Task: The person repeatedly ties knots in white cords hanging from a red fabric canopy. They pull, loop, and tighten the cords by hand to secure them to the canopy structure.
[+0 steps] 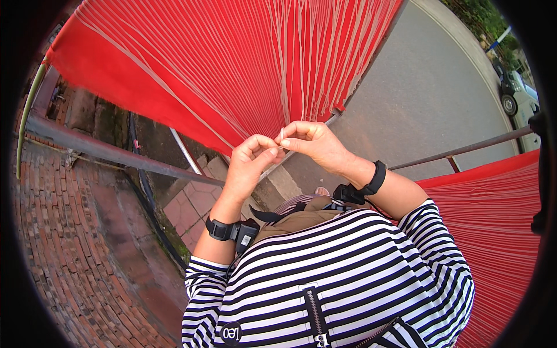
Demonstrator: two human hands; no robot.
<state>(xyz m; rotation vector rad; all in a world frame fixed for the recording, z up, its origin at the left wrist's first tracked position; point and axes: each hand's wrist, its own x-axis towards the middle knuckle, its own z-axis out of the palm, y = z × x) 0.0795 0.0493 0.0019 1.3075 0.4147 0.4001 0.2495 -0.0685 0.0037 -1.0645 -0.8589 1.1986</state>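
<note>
In front of my chest my two hands meet at the fingertips. My left hand (250,163) pinches between thumb and forefinger, with the other fingers curled. My right hand (320,145) pinches a short end of pale cord (282,133) that sticks up between thumb and forefinger. Some of the cord is hidden by my fingers. Just beyond both hands hangs a long red cloth (100,78), stretched away from me. Many pale cords (243,56) run along it and draw together towards my hands. Towards the right side the cords lie looser and more tangled.
A metal rail (109,150) crosses at the left, above brick paving (65,243). Another red cloth with pale cords (487,226) hangs behind my right arm, beside a thin metal bar (461,150). A grey road (417,87) runs at the right, with a parked vehicle (520,104).
</note>
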